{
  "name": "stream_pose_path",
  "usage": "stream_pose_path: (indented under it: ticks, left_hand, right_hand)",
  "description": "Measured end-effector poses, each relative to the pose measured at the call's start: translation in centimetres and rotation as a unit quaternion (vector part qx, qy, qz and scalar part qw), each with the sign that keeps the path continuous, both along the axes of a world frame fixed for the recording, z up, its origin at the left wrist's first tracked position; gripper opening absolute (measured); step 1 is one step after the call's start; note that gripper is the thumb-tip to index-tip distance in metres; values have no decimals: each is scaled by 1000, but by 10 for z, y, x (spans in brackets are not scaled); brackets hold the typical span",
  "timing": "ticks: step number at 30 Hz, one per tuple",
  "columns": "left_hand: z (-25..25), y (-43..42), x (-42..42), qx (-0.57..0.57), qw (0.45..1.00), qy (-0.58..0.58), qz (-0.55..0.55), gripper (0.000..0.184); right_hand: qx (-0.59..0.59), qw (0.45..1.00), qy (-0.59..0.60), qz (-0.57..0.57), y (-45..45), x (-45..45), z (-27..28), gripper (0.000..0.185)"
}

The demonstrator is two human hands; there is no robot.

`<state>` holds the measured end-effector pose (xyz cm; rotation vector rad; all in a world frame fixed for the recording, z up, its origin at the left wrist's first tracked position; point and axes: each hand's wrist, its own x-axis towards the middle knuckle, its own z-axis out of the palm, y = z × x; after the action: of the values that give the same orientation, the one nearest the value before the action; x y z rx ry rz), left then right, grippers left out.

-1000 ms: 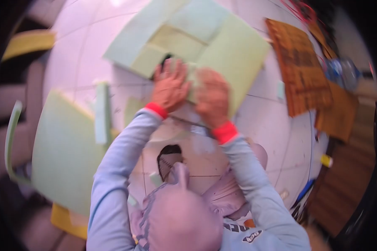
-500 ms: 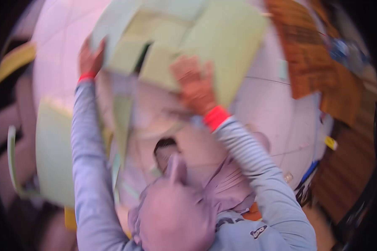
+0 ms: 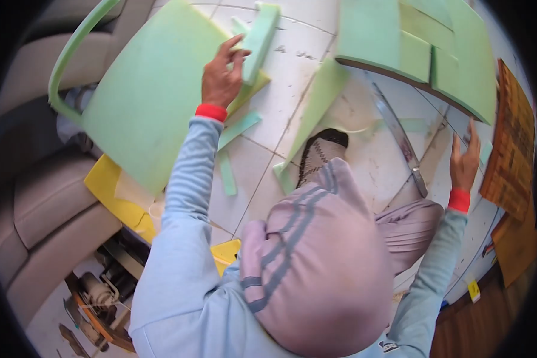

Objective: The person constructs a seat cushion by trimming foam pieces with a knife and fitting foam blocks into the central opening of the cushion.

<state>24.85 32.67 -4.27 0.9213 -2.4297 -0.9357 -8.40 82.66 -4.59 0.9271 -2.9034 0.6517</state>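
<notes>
My left hand is open beside a thick green foam strip, fingers partly bent towards it. The fingertips are at the strip's edge; I cannot tell whether they touch it. A large green foam sheet lies to the left of this hand. On the right, my right hand is open and holds nothing, its fingers pointing up near the lower corner of a pieced foam panel. That panel is made of several green blocks, with a dark gap between two of them. A long metal blade lies on the floor below it.
Green foam offcuts are scattered over the white tiles. My socked foot rests among them. Printed brown cardboard stands at the right. Grey sofa cushions and a wooden box of tools are at the left.
My view has turned left. My left hand has gone from the pieced panel to the foam strip, and my right hand has come off the panel to its lower right corner.
</notes>
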Motion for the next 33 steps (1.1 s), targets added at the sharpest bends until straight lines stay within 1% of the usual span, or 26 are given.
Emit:
stream_pose_path:
  ticks: [1, 2, 4, 6, 7, 9, 10, 12, 13, 14, 15, 16, 18, 19, 20, 21, 22, 23, 24, 25, 26, 27, 28, 30, 31, 33]
  left_hand:
    - [2, 0, 33, 58, 994, 46, 83, 47]
    - [3, 1, 64, 114, 975, 95, 165, 47]
    - [-6, 6, 129, 53, 963, -3, 263, 50]
    - [-5, 31, 169, 73, 942, -158, 287, 53]
    - [-10, 46, 189, 18, 959, -185, 212, 53]
    - [-27, 69, 219, -88, 968, -231, 48, 54]
    - [-41, 77, 228, -126, 963, -236, 45, 54]
    - [-62, 86, 242, -207, 947, -243, 43, 55]
    - [-65, 85, 247, -205, 946, -246, 45, 52]
    - [-55, 85, 242, -95, 966, -224, 82, 51]
    - [-44, 86, 235, 16, 973, -198, 117, 49]
    - [-31, 87, 229, 126, 966, -169, 150, 48]
    - [-14, 86, 228, 298, 939, -108, 135, 44]
    - [-7, 88, 222, 384, 913, -75, 119, 43]
    - [4, 94, 211, 445, 886, -36, 121, 43]
    - [16, 103, 196, 506, 854, 3, 120, 43]
    - [23, 113, 180, 565, 816, 42, 115, 43]
    - [25, 120, 167, 593, 799, 32, 95, 43]
    - [22, 127, 150, 620, 782, 23, 68, 43]
    - [19, 138, 127, 625, 778, 28, 54, 42]
    - [10, 146, 106, 624, 781, 20, 26, 42]
    - [8, 155, 79, 653, 756, 39, 12, 41]
    - [-7, 165, 57, 684, 727, 61, -4, 41]
    - [13, 173, 9, 713, 696, 65, -63, 43]
    - [10, 172, -8, 668, 739, 38, -83, 43]
    - [21, 164, -42, 563, 809, 17, -171, 44]
  right_hand:
    - [27, 998, -43, 32, 12, 17, 0, 65]
    - [54, 993, -83, 65, 27, 29, -5, 66]
    - [167, 965, -200, 41, 50, 47, -13, 70]
    - [241, 927, -283, 39, 73, 44, -36, 69]
    - [283, 902, -325, 34, 77, 42, -42, 69]
    - [338, 900, -264, 74, 58, 44, -43, 63]
    - [365, 898, -230, 92, 50, 43, -40, 59]
    - [406, 879, -217, 126, 51, 33, -52, 53]
    - [425, 868, -212, 144, 52, 26, -59, 50]
    - [434, 874, -175, 133, 57, 15, -61, 48]
    - [441, 878, -139, 120, 64, 2, -61, 46]
    - [448, 882, -103, 108, 66, -6, -59, 43]
    - [469, 879, -39, 77, 59, -22, -53, 35]
    - [482, 874, -8, 55, 60, -29, -44, 31]
    - [363, 926, -25, 103, 48, -20, -29, 32]
    - [239, 959, -37, 147, 19, 1, -12, 33]
    - [107, 974, -67, 186, -19, 26, 2, 44]
    - [9, 975, -128, 181, -60, 58, 18, 53]
    - [-61, 962, -115, 239, -98, 90, 38, 53]
    - [-125, 947, -108, 275, -122, 122, 40, 58]
    - [-113, 926, -58, 356, -135, 147, 35, 62]
    - [-112, 895, -16, 432, -151, 161, 40, 69]
    - [-151, 854, 4, 497, -165, 163, 45, 58]
    - [-161, 869, 45, 467, -170, 175, 33, 46]
    - [-158, 883, 42, 440, -166, 163, 38, 47]
    - [-161, 905, 27, 393, -153, 132, 46, 51]
